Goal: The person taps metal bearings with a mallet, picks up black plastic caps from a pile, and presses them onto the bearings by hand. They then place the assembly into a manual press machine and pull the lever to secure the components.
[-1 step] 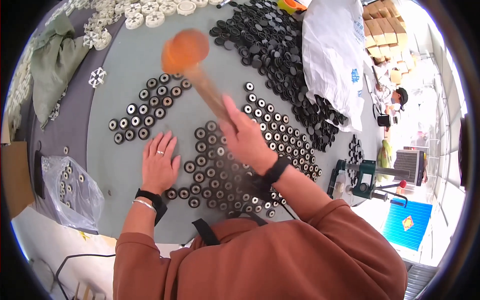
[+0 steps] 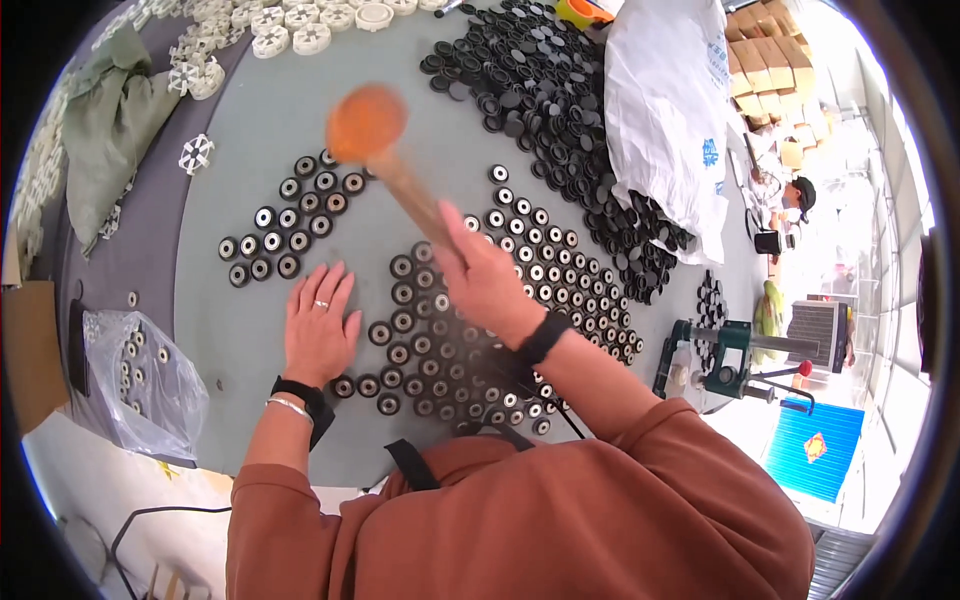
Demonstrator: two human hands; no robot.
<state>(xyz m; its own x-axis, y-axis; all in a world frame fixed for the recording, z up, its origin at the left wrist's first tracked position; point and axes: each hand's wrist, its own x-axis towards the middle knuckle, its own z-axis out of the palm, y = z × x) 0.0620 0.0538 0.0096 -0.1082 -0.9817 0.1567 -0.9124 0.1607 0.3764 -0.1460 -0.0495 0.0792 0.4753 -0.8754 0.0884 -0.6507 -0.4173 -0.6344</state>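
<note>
My right hand [image 2: 485,275] is closed round the wooden handle of a mallet [image 2: 367,122]. Its orange head, smeared by motion, is held above the far end of a cluster of black wheels with metal centres [image 2: 300,213]. My left hand [image 2: 318,325] lies flat on the grey table [image 2: 245,390], fingers stretched out, just nearer than that cluster. Beneath and beside my right forearm spreads a larger group of similar wheels [image 2: 402,322], standing close together. The mallet head covers part of the far wheels.
Black caps [image 2: 545,90] lie heaped at the far right beside a white sack [image 2: 665,110]. White plastic parts [image 2: 310,38] line the far edge. A clear bag [image 2: 150,390] with wheels sits at the left, a green hand press [image 2: 730,355] at the right.
The mallet head sits slightly lower in the picture, and my right hand has shifted a little to the left. My left hand stays in place.
</note>
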